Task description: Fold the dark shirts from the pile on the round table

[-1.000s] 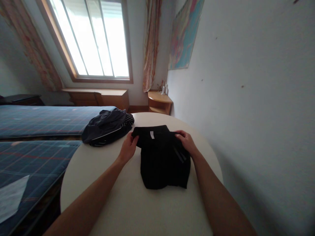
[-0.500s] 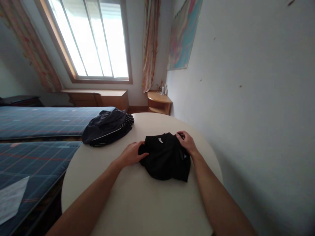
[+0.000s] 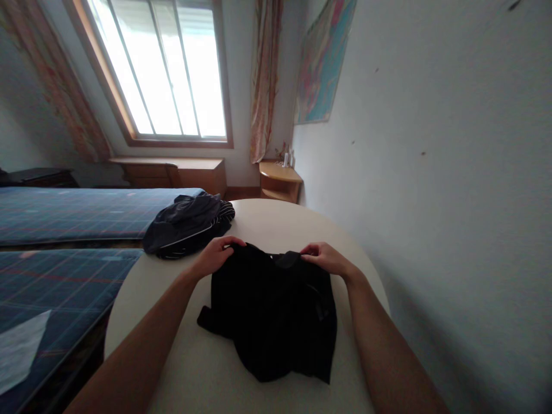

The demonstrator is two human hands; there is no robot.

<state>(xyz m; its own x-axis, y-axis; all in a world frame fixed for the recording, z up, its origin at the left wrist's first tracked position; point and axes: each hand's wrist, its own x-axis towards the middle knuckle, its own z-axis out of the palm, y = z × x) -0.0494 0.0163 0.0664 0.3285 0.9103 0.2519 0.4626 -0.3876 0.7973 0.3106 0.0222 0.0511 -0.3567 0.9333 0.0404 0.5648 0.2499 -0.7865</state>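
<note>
A black shirt is partly spread over the round cream table, its lower part bunched and trailing toward me. My left hand pinches its upper left edge between thumb and fingers. At the upper right, my right hand grips the edge near what looks like the neckline. Between both hands the top edge dips a little. A small flap, perhaps a sleeve, sticks out at the shirt's left side.
A heap of dark clothes with white stripes lies at the table's back left edge. Plaid blue mattresses stand to the left, one bearing a white sheet of paper. The white wall runs close along the right.
The shirt has opened from a compact bundle into a wider, longer spread toward me. My left hand has moved left and up; the right has shifted slightly down. The white logo no longer shows.
</note>
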